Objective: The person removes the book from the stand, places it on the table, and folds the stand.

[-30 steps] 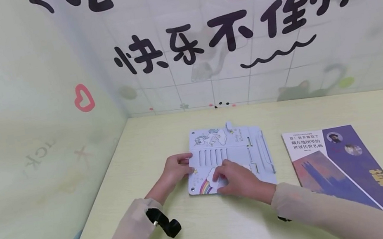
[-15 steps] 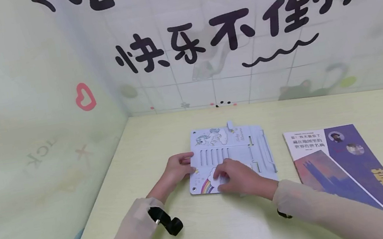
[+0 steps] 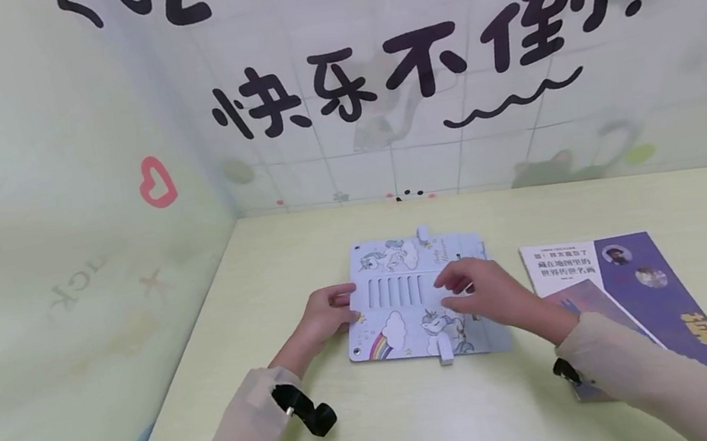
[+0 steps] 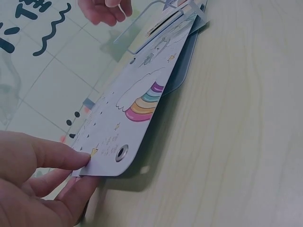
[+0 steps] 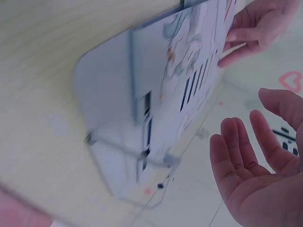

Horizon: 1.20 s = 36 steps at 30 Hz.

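Note:
A pale lilac metal book stand (image 3: 406, 330), printed with unicorns, clouds and a rainbow, lies on the table in the head view. Slots run across its middle, and clips stick out at its far and near edges. My left hand (image 3: 326, 311) pinches its left edge; in the left wrist view the thumb (image 4: 71, 158) lies on top with fingers beneath, and that edge is tilted up off the table. Over the stand's right half hovers my right hand (image 3: 486, 292), fingers loosely bent and holding nothing. The right wrist view shows a wire bracket (image 5: 118, 150) on the stand's back panel.
A book with a purple cover (image 3: 639, 268) lies on the table (image 3: 373, 433) to the right, partly behind my right forearm. Sheets with printed black writing (image 3: 425, 59) hang at the back, and a pale curtain (image 3: 48, 222) stands along the left.
My right hand has left the cloud print near the stand's front edge and moved right and back. The near clip and lower unicorn now show. My left hand stays at the left edge.

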{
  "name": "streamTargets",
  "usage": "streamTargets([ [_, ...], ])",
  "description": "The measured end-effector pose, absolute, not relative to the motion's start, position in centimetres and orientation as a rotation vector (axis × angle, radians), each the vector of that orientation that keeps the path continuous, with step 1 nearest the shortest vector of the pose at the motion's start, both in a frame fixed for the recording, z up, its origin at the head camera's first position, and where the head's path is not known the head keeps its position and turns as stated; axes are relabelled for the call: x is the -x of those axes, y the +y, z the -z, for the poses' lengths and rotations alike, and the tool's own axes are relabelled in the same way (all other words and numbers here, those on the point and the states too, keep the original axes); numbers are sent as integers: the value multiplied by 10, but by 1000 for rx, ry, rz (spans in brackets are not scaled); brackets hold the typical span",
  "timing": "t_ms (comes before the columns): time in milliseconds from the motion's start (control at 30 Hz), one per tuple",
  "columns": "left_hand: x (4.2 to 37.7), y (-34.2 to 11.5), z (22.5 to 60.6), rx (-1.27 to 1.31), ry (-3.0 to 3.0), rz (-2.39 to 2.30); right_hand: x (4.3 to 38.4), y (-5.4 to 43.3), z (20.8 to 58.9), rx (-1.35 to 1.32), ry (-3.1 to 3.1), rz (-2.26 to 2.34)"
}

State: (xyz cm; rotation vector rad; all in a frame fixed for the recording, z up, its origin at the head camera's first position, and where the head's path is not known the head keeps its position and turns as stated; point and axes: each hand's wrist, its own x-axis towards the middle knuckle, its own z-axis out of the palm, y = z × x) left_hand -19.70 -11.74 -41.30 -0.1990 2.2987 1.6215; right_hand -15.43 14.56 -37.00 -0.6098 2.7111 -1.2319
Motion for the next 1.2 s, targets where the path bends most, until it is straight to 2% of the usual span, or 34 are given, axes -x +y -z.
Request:
streamTargets([
  [467, 197, -123, 417, 231, 2288, -1621, 144, 203, 382, 408, 2795, 1174],
  [1200, 199, -119, 414, 220, 2285, -1620, 145, 211, 397, 397, 2702, 1284],
])
